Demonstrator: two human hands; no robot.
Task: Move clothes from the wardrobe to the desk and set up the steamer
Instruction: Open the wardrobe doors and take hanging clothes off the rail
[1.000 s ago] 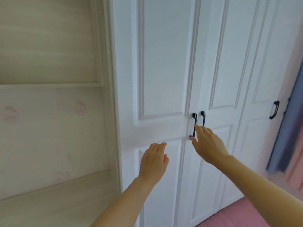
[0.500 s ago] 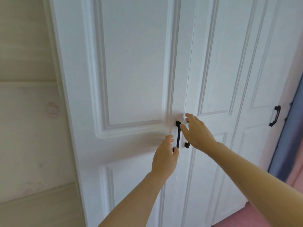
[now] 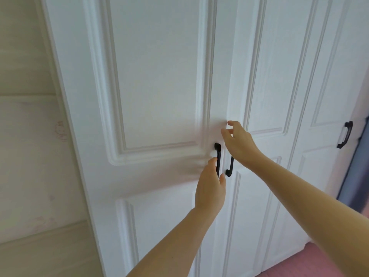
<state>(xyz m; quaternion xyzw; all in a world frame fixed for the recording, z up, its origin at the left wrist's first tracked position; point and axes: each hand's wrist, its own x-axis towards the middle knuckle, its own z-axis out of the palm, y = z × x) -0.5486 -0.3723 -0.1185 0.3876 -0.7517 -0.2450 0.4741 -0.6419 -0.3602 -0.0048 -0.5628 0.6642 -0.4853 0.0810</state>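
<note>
The white wardrobe fills the view, and its two middle doors are closed. Two black handles sit side by side where the doors meet. My left hand wraps its fingers and thumb around the lower part of the left door handle. My right hand hovers with fingers spread in front of the top of the right door handle, covering its upper end. No clothes, desk or steamer are in view.
A third wardrobe door at the right carries its own black handle. A blue curtain hangs beside it, above the pink floor. Pale wood panelling borders the wardrobe on the left.
My left hand rose from the lower door panel and closed around the left handle. My right hand shifted from the left handle across to the top of the right one.
</note>
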